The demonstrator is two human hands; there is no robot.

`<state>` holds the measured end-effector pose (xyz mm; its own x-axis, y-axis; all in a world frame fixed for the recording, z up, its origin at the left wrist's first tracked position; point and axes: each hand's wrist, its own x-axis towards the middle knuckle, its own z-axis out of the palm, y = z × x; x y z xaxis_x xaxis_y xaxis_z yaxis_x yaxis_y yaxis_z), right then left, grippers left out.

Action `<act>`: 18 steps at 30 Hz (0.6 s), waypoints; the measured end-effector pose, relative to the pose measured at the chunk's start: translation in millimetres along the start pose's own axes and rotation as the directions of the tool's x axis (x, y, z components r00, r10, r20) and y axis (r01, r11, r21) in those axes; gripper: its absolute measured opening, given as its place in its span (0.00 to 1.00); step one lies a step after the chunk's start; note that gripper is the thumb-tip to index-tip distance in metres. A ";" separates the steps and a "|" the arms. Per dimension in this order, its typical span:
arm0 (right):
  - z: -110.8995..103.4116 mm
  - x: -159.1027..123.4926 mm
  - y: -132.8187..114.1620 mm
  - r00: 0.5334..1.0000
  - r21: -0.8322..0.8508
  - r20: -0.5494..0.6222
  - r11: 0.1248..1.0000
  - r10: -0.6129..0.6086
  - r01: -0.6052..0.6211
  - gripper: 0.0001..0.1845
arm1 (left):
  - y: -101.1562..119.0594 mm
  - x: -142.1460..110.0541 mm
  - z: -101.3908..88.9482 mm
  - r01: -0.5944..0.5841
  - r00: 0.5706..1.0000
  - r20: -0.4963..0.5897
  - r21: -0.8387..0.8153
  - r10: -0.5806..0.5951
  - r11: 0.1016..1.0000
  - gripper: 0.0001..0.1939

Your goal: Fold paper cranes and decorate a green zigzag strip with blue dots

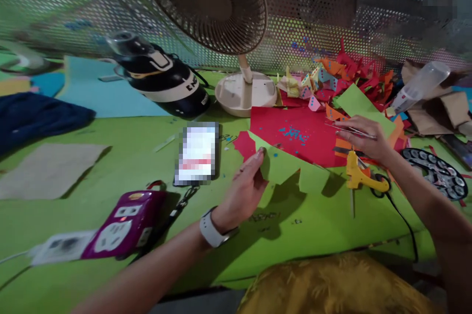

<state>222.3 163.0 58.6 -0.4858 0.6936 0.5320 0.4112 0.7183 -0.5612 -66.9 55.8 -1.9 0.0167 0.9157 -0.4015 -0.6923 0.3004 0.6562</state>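
My left hand [243, 188], with a white watch band on the wrist, grips a light green paper cut-out [278, 164] with a notched lower edge. One blue dot shows on that paper. In my right hand [363, 137] is a pair of tweezers [352, 130], its tips pointing left over a red paper sheet [265, 120]. Small blue dots [295, 133] lie scattered on the red sheet. Just below my right hand, a yellow glue gun [356, 171] rests on the table with its nozzle toward me.
A phone [197, 154], a purple power socket [123, 225] and a black bottle [165, 78] are on the left. A fan [245, 93] stands at the back. Cut paper pieces [346, 71] pile up behind the red sheet. A black palette [435, 174] lies at right.
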 end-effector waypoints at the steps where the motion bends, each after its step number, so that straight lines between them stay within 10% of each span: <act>1: -2.5 2.8 10.2 0.996 0.039 0.053 0.997 0.066 -0.068 0.11 | 3.7 -0.7 2.2 -0.021 0.999 -0.024 0.006 0.021 1.000 0.06; 5: -5.5 8.7 38.2 0.888 0.263 0.202 0.850 0.413 -0.455 0.14 | 16.3 -5.5 12.2 -0.059 0.984 -0.168 0.033 0.064 0.998 0.05; 9: -0.3 8.8 52.3 0.799 0.389 0.333 0.698 0.501 -0.601 0.15 | 21.2 -4.1 15.6 -0.109 0.989 -0.092 0.067 0.115 0.992 0.01; 13: 4.8 4.0 63.7 0.807 0.273 0.370 0.776 0.461 -0.569 0.16 | 20.0 2.1 11.3 -0.131 0.987 -0.074 0.102 0.139 0.986 0.02; 18: -2.4 -4.9 62.3 0.900 -0.164 0.342 0.960 0.270 -0.226 0.20 | 19.0 6.4 10.1 -0.125 0.986 -0.103 0.080 0.133 0.989 0.01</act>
<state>252.2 204.5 22.5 -0.5902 0.7998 0.1099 0.6312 0.5420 -0.5548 -72.7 70.1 14.5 -0.1497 0.9151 -0.3745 -0.6287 0.2043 0.7504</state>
